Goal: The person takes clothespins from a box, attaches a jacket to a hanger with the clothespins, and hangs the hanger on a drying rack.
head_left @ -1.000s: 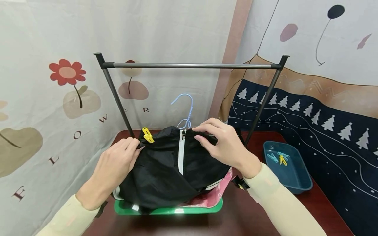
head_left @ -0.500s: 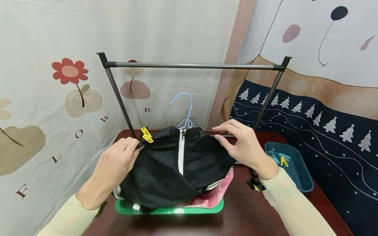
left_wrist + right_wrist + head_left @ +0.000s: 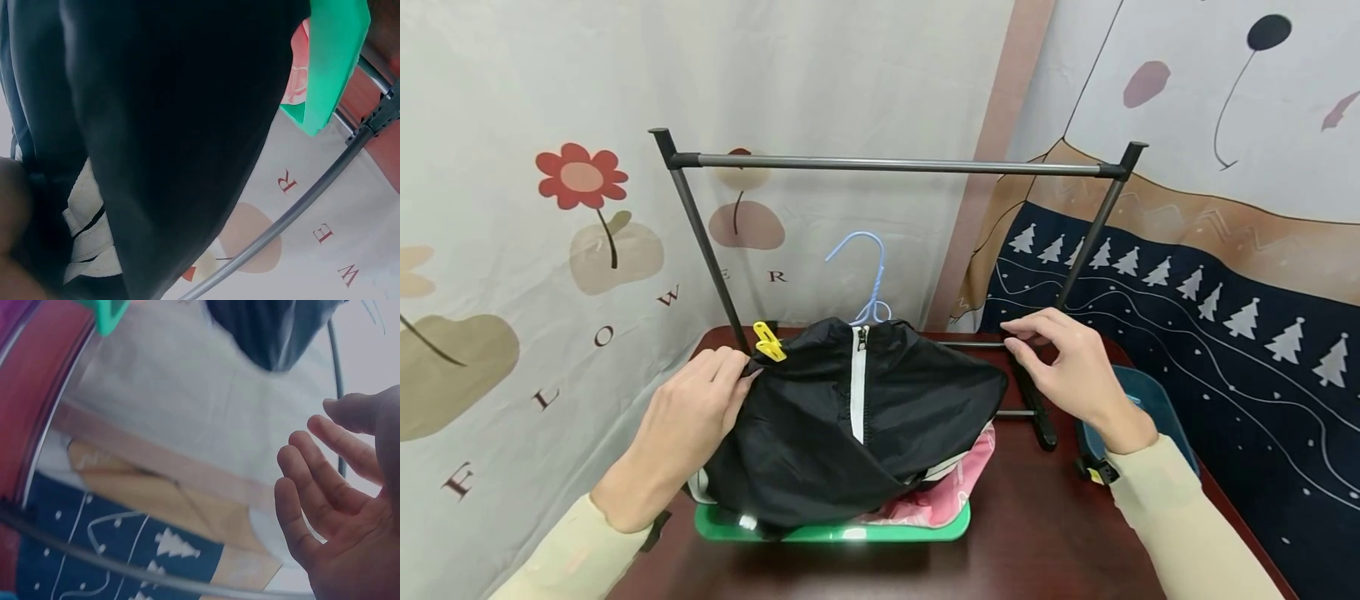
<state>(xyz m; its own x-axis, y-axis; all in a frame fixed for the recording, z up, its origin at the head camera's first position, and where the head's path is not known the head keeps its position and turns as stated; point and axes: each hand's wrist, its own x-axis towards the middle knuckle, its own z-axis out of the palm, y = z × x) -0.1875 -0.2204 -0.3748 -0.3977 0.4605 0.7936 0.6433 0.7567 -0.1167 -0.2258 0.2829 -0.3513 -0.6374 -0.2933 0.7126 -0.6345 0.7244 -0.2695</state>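
A black jacket (image 3: 797, 442) with a white zipper strip hangs on a blue wire hanger (image 3: 877, 279), whose hook sticks up from the collar. At the jacket's left shoulder my left hand (image 3: 681, 421) pinches the fabric, right beside a yellow clothespin (image 3: 768, 342) clipped there. In the left wrist view, black cloth (image 3: 162, 125) fills most of the picture, with only a blurred bit of the hand at the edge. My right hand (image 3: 1075, 371) is off to the right of the jacket, near the blue basket (image 3: 1163, 412). Its fingers (image 3: 331, 475) are relaxed and hold nothing in the right wrist view.
Behind the jacket stands a metal rack with a horizontal bar (image 3: 887, 164). Below the jacket is a green basket (image 3: 917, 532) with pink cloth (image 3: 979, 454) in it. The dark red table (image 3: 1022, 525) carries them. The right forearm partly covers the blue basket.
My right hand has left the jacket's right shoulder and moved right, towards the blue basket. The left hand keeps its grip; the hanger hook has tipped slightly left.
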